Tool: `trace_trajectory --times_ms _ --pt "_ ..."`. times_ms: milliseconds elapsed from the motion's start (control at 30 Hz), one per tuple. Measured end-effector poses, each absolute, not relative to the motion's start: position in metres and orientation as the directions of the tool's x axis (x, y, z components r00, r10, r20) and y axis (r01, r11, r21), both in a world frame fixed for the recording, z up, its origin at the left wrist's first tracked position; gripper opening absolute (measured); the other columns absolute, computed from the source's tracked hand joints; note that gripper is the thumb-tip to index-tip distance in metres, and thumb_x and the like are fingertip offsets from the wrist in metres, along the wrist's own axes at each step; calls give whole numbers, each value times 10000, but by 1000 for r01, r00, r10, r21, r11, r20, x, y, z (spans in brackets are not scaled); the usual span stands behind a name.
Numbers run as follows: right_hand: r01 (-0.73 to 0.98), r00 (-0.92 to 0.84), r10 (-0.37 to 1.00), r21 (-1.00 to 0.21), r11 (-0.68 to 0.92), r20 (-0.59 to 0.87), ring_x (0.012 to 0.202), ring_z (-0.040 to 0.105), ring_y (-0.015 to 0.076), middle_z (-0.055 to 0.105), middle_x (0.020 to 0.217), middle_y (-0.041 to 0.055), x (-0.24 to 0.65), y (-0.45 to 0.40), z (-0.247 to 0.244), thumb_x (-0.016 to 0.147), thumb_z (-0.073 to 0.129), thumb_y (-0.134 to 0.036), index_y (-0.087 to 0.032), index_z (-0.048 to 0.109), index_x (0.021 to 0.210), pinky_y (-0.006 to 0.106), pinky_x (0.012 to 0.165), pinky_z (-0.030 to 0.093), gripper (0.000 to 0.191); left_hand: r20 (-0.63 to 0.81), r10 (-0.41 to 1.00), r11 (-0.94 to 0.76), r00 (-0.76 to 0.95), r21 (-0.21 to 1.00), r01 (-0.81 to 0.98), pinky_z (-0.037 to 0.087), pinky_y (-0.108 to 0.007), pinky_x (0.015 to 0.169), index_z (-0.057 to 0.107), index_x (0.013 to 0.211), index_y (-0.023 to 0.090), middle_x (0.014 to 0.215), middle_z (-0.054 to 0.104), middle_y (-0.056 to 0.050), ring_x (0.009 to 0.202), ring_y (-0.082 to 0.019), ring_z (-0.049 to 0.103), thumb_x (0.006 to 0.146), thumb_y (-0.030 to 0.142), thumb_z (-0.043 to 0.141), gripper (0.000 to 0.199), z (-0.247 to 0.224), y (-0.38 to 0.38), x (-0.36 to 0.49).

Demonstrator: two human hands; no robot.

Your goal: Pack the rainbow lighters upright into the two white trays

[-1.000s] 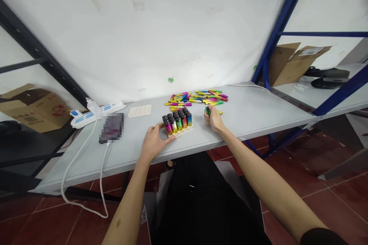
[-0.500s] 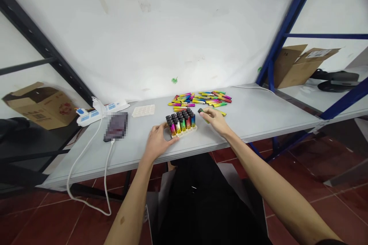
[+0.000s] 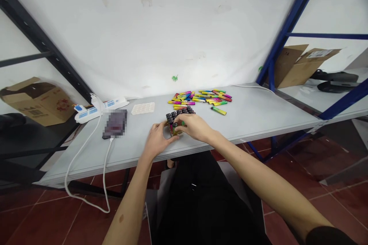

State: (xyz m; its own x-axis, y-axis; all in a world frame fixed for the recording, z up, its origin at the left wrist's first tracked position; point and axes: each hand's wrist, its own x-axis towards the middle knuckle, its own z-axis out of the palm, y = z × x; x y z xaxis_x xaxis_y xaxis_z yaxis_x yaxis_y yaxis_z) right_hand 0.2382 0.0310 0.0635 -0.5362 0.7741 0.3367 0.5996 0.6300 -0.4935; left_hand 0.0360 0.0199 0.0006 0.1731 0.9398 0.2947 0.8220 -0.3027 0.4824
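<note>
Upright lighters (image 3: 171,115) with black tops stand packed in rows in a pale tray (image 3: 184,136), whose front is mostly covered by my right hand. My left hand (image 3: 156,138) steadies the tray's left end, thumb along the front and fingers at the back. Between the thumb and fingers of my right hand (image 3: 195,125) is a lighter (image 3: 175,126), held upright at the front left of the tray; whether its base touches the tray is hidden. Behind the tray lies a loose pile of shiny multicoloured lighters (image 3: 201,98). One green-and-yellow lighter (image 3: 219,110) lies apart, nearer me.
A second pale tray with pockets (image 3: 143,108) lies flat to the left. Beyond it are a blurred-out phone (image 3: 115,123) on a white cable (image 3: 105,168) and a power strip (image 3: 89,114). Cardboard boxes (image 3: 43,103) sit on side shelves; the table's front edge (image 3: 247,138) is close.
My right hand has moved left with its lighter, from right of the tray to the tray's front left. My left hand stays at the tray's left end.
</note>
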Motion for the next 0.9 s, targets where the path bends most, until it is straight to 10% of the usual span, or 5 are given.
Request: trace_trajectory --times_ms 900 --pt "647 -535 799 -475 596 275 819 629 175 739 908 -10 229 36 70 832 683 -255 -243 701 949 258 651 361 120 308 939 -300 156 505 810 432 -405 1002 509 1322 253 1236 635 -67 1243 -286 480 825 548 643 593 -1 19 37"
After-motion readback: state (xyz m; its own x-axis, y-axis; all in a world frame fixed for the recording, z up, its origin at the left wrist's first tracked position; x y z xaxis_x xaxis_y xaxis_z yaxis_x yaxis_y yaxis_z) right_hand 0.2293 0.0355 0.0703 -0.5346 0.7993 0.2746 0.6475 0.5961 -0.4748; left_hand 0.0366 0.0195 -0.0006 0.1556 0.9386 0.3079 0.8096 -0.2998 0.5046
